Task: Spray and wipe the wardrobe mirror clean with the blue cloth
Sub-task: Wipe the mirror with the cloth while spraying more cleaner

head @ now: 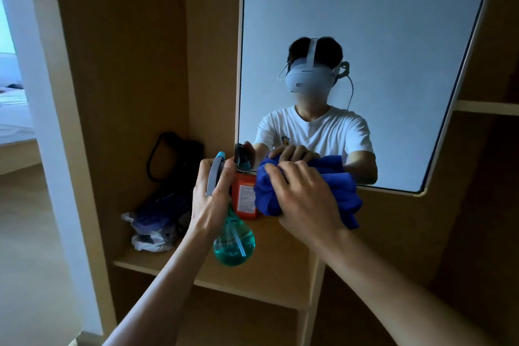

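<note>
wardrobe (126,64): wooden, open bays | mirror (365,8): on the wardrobe front | shelf (269,270): dark bags (157,219) at left | blue cloth (337,196): bunched against mirror's lower left corner | right hand (303,196): fingers curled, gripping cloth | left hand (213,199): wrapped round teal spray bottle (234,244) neck, above shelf | orange box (245,196): behind bottle

**Cloth on the mirror's lower corner, bottle held beside it**

The wardrobe mirror (365,22) is a tall pane in a thin pale frame with rounded lower corners. It rises above and beyond both hands. The blue cloth (345,194) is a plush, bunched wad gripped under the right hand (303,196). It lies against the mirror's bottom edge near the lower left corner, its folds spilling to that hand's right. The spray bottle (234,244) has a round, see-through teal body, a grey trigger and a blue nozzle. It hangs upright in the left hand (210,196), just left of the cloth.
</note>
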Tool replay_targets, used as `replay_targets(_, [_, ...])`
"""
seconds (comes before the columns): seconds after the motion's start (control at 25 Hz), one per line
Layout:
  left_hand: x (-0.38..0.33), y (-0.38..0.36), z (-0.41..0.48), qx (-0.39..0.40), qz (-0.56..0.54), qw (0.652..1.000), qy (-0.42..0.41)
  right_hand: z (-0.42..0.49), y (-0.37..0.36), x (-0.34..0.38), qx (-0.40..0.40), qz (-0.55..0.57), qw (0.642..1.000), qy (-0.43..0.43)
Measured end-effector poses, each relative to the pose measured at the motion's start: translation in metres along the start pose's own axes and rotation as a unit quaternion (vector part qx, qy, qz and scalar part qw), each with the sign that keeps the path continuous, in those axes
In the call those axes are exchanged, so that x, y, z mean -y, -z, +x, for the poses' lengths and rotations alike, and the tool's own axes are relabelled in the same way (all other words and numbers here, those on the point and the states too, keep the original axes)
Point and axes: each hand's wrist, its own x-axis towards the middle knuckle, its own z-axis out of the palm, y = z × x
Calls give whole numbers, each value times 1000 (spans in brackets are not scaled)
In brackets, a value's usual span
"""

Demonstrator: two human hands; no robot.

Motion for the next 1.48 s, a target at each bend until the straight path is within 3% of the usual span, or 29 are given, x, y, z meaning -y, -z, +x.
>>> replay_targets(0.16, [-3,4,4,3,-13,999,30,32,-5,36,13,25,999,22])
replay_targets(0.36, [-2,5,1,8,0,1000,24,32,-2,28,20,32,999,33])
replay_targets(0.52, [0,-5,-9,30,65,997,0,1,8,-11,14,33,999,28])
replay_targets(0.8, [1,-19,-23,16,107,994,-16,-70,35,-109,17,41,999,-11])
replay_targets(1.04, [-7,-22,-30,29,131,991,-26,-100,51,-152,26,44,998,-22])
replay_targets(1.24, [-12,-20,-30,38,149,988,-19,-95,52,-141,-2,10,998,-59])
replay_targets(1.48, [-11,-7,-24,55,149,987,-28,-44,51,-91,-46,25,999,-7])
